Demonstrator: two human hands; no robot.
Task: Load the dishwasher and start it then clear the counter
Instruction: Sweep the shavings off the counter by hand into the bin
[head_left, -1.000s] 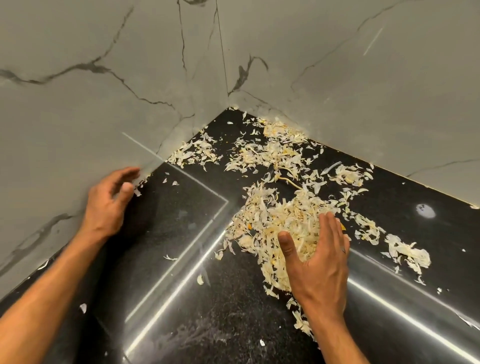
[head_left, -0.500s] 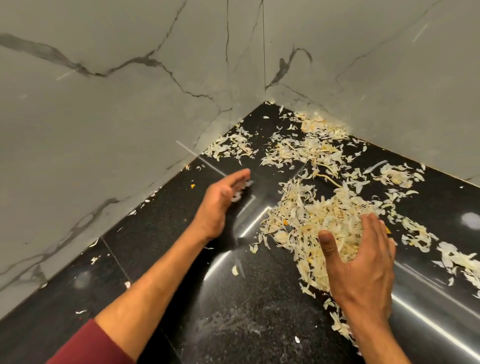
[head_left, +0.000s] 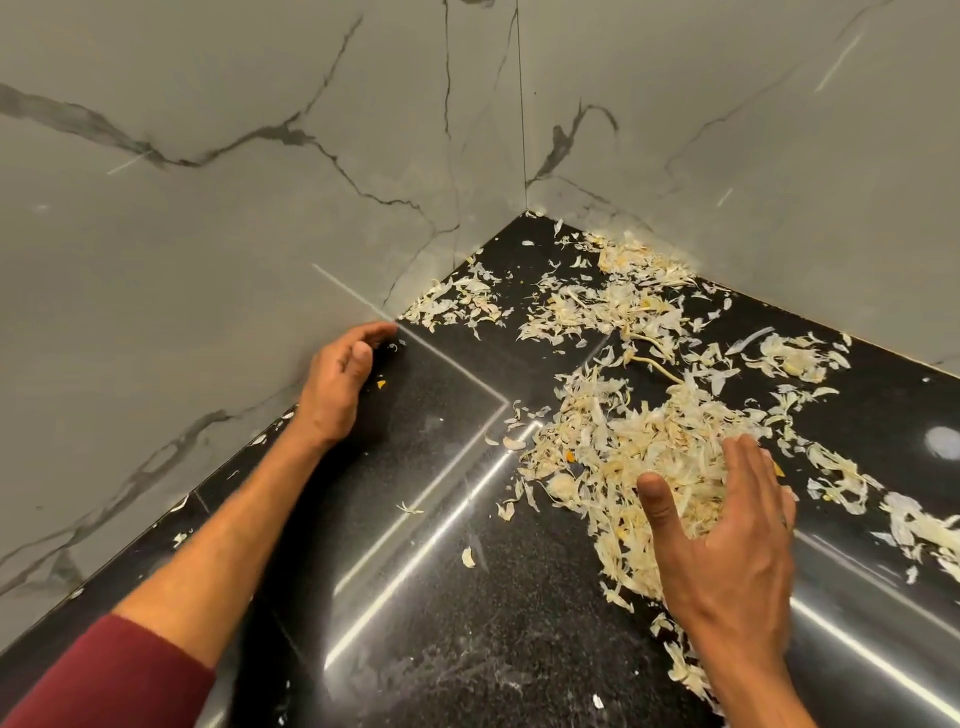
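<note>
Grey marble walls (head_left: 260, 218) with dark veins meet in a corner above a glossy black speckled worktop (head_left: 447, 613). Pale, papery peelings (head_left: 639, 436) lie strewn across that worktop, thickest in a heap out from the corner, with thinner drifts running back into the corner itself and along the foot of the right-hand wall. Loose flakes trail off from the heap towards the right edge of view, and a few single bits lie on the bare black surface on its near side. The right hand (head_left: 727, 540) rests on the near side of the heap, fingers spread wide and flat against the peelings, thumb out to the side, gripping nothing. The left hand (head_left: 337, 384) sits well apart from the heap, at the foot of the left wall, its fingers loosely curled and holding nothing visible. A dark red sleeve (head_left: 104, 675) covers the left forearm nearest the camera. Bright strips of reflected light cross the worktop between the hands.
</note>
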